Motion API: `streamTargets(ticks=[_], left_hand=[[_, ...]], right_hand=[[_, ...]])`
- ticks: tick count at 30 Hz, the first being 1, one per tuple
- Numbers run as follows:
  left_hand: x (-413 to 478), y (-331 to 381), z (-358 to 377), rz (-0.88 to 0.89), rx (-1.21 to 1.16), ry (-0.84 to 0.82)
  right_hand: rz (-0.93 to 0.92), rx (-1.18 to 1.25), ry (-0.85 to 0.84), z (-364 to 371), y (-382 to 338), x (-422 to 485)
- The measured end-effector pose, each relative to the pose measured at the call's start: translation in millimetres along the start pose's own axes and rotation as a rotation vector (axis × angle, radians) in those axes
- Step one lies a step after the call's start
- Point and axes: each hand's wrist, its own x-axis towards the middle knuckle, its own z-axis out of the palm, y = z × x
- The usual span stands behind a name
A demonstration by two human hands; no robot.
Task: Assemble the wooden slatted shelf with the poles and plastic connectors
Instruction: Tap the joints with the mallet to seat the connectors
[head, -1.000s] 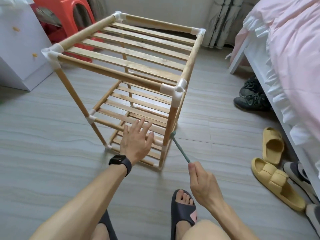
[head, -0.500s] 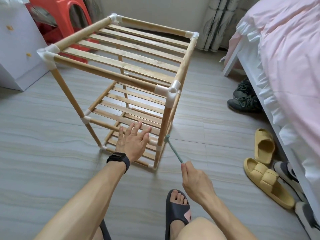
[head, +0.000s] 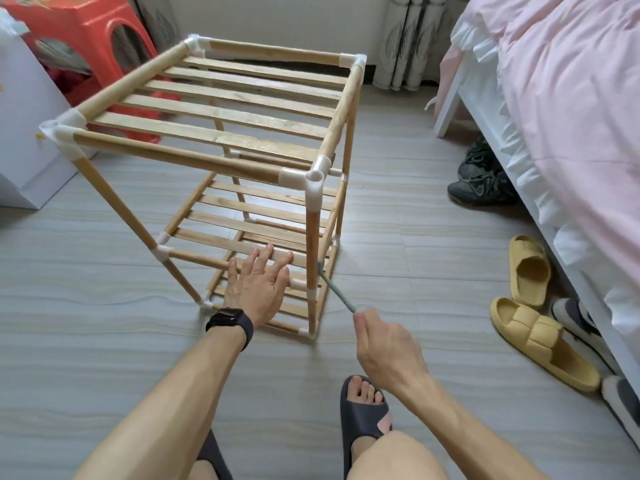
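The wooden slatted shelf (head: 221,133) stands upright on the floor, three tiers joined by poles and white plastic connectors (head: 313,178). My left hand (head: 258,285), fingers straight and spread, rests on the front rail of the middle tier. My right hand (head: 384,341) grips the handle of a thin grey-green mallet (head: 334,287). Its head touches the front right pole (head: 311,251) just above the middle-tier connector.
A bed with pink bedding (head: 568,109) runs along the right. Yellow slippers (head: 540,341) and dark shoes (head: 481,181) lie beside it. A white cabinet (head: 24,133) and a red stool (head: 90,39) stand at the back left. My foot in a dark slipper (head: 363,407) is near.
The view has drifted slightly. My left hand stays on the middle tier's rail, and the mallet head stays at the front right pole.
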Motion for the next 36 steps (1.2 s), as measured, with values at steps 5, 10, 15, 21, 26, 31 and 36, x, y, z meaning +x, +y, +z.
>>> streamTargets(ticks=[5, 10, 15, 21, 26, 31, 36], left_hand=[[3, 1, 1, -0.004, -0.02, 0.021], [5, 2, -1, -0.011, -0.011, 0.012], [6, 2, 0, -0.013, -0.019, 0.005], [6, 0, 1, 0.001, -0.029, -0.004], [4, -8, 3, 0.076, 0.003, -0.014], [8, -8, 0, 0.091, 0.058, -0.015], [33, 43, 2, -0.024, -0.035, -0.004]], right_hand=[[-0.016, 0.063, 0.043, -5, -9, 9], [-0.03, 0.246, 0.165, 6, -4, 12], [0.037, -0.108, -0.087, 15, 6, 20], [-0.013, 0.23, 0.104, 27, -4, 8], [0.07, 0.004, -0.059, 33, 7, 5], [0.153, 0.249, 0.071, 35, 17, 5], [0.401, 0.21, -0.061, 54, 47, -4]])
